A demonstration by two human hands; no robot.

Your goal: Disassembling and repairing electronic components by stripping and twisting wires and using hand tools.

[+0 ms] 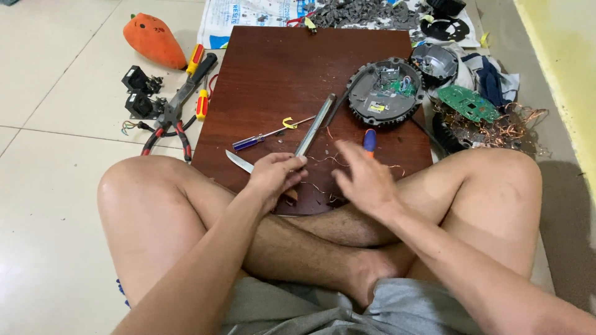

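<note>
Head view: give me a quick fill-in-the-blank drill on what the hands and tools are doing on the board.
1. The left hand grips a long metal ____.
2. The round motor housing lies on the board's far ____ corner.
3. The pliers lie on the floor, ____ of the board.
4. The screwdriver near the left hand has a ____ handle.

Missing words: bar; right; left; blue

free: bare upper-left of dark red-brown wooden board (273, 68) | blocked right: round grey opened motor housing (385, 92) | blocked centre: long grey metal bar (315, 124), blue-handled screwdriver (264, 137) | left floor: red-handled pliers (171, 118) beside board edge
</note>
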